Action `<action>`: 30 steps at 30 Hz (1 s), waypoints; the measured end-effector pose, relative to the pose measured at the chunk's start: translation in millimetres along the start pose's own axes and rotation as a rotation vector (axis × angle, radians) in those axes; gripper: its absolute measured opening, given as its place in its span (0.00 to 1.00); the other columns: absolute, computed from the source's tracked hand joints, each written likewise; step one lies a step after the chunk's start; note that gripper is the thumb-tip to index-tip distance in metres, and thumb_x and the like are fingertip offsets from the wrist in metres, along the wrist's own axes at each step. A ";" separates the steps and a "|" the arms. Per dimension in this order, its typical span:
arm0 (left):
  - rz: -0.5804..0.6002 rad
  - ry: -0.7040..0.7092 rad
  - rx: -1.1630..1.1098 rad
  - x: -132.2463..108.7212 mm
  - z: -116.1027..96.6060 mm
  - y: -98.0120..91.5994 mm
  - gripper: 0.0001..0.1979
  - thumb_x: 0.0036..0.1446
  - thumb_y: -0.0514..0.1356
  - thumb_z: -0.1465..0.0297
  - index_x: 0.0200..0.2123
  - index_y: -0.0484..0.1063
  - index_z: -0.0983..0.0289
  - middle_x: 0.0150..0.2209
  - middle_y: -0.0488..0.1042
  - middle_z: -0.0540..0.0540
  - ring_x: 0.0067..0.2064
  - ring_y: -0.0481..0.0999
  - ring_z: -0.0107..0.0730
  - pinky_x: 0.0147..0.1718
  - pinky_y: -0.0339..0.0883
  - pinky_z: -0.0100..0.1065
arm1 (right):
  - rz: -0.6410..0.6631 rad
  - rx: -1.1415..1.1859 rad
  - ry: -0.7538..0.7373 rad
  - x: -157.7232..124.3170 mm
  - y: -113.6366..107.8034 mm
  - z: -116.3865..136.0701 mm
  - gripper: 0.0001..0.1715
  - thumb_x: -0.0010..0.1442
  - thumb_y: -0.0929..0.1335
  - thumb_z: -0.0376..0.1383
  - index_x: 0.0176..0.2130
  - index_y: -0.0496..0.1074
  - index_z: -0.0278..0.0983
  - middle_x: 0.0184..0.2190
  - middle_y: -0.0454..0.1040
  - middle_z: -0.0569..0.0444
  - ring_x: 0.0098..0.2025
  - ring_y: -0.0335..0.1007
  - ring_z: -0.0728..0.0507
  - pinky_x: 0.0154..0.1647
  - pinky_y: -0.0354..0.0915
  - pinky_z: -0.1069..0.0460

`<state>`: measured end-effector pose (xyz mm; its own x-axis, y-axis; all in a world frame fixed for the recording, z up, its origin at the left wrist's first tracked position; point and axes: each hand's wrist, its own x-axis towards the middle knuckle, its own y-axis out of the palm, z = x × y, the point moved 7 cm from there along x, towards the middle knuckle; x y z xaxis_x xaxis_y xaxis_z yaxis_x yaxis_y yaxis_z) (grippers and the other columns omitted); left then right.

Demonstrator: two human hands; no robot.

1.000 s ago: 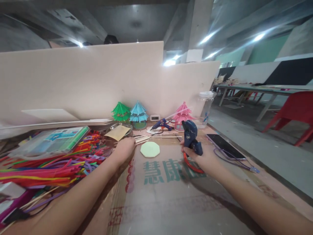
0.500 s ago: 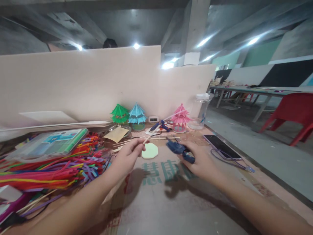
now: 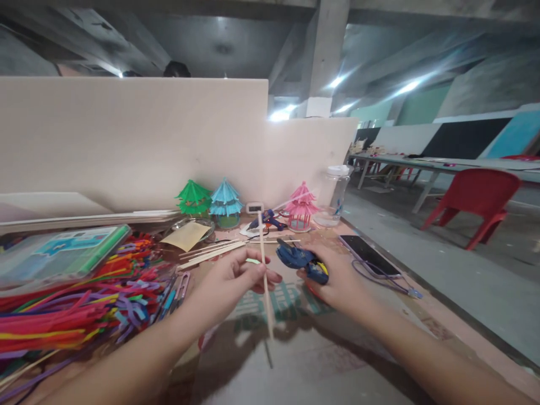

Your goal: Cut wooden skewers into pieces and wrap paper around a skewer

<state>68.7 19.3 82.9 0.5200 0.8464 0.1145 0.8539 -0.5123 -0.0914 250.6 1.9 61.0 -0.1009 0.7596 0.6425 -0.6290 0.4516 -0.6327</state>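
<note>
My left hand (image 3: 231,281) pinches a thin wooden stick (image 3: 265,281) and holds it nearly upright over the cardboard sheet (image 3: 304,360). My right hand (image 3: 337,278) grips a blue cutting tool (image 3: 301,260) with orange handles, its head pointing left toward the stick. A pale green foam piece lies mostly hidden behind my left fingers. Several more wooden sticks (image 3: 211,251) lie on the table just beyond my left hand.
A heap of coloured pipe cleaners (image 3: 80,304) and a plastic box (image 3: 59,253) fill the left. Green (image 3: 193,198), blue (image 3: 225,199) and pink (image 3: 300,205) paper pavilions, a glue gun (image 3: 264,220) and a jar (image 3: 335,188) stand at the back partition. A phone (image 3: 369,256) lies right; a red chair (image 3: 472,199) stands beyond.
My left hand picked a stick from the pile, lifted it and turned it nearly upright. My right hand tilted the blue tool from upright to level and brought it toward the stick.
</note>
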 end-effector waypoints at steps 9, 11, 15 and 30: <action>-0.238 0.263 0.003 -3.2 -51.4 -41.9 0.05 0.51 0.64 0.68 0.31 0.72 0.63 0.19 0.71 0.45 0.21 0.71 0.25 0.24 0.67 0.26 | 0.023 0.132 0.209 -1.3 10.4 -13.8 0.23 0.54 0.65 0.48 0.44 0.71 0.36 0.39 0.76 0.46 0.42 0.73 0.37 0.44 0.67 0.43; -0.220 0.241 -0.114 -1.4 -51.1 -43.7 0.05 0.51 0.64 0.69 0.31 0.73 0.64 0.21 0.73 0.47 0.22 0.72 0.26 0.24 0.68 0.27 | 0.027 0.155 0.260 -1.6 12.4 -16.4 0.24 0.53 0.65 0.50 0.43 0.71 0.37 0.38 0.77 0.46 0.41 0.73 0.36 0.43 0.67 0.43; -0.139 0.210 -0.254 -3.3 -43.9 -43.1 0.07 0.48 0.65 0.67 0.29 0.75 0.66 0.27 0.77 0.55 0.27 0.75 0.31 0.28 0.70 0.29 | 0.021 0.191 0.312 -0.7 12.0 -19.1 0.24 0.52 0.65 0.50 0.42 0.70 0.37 0.37 0.76 0.46 0.39 0.72 0.37 0.42 0.66 0.43; 0.444 0.235 0.574 -40.9 -49.3 -9.3 0.36 0.46 0.68 0.68 0.59 0.64 0.48 0.49 0.77 0.53 0.50 0.76 0.47 0.51 0.67 0.41 | -0.027 0.244 0.181 0.5 3.1 -8.5 0.20 0.57 0.65 0.47 0.44 0.70 0.37 0.37 0.77 0.47 0.38 0.74 0.39 0.41 0.69 0.44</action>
<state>40.4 -17.8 127.9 0.8573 0.4926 0.1492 0.4539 -0.5868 -0.6705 255.1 7.7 55.7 0.0439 0.8297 0.5565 -0.7986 0.3638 -0.4795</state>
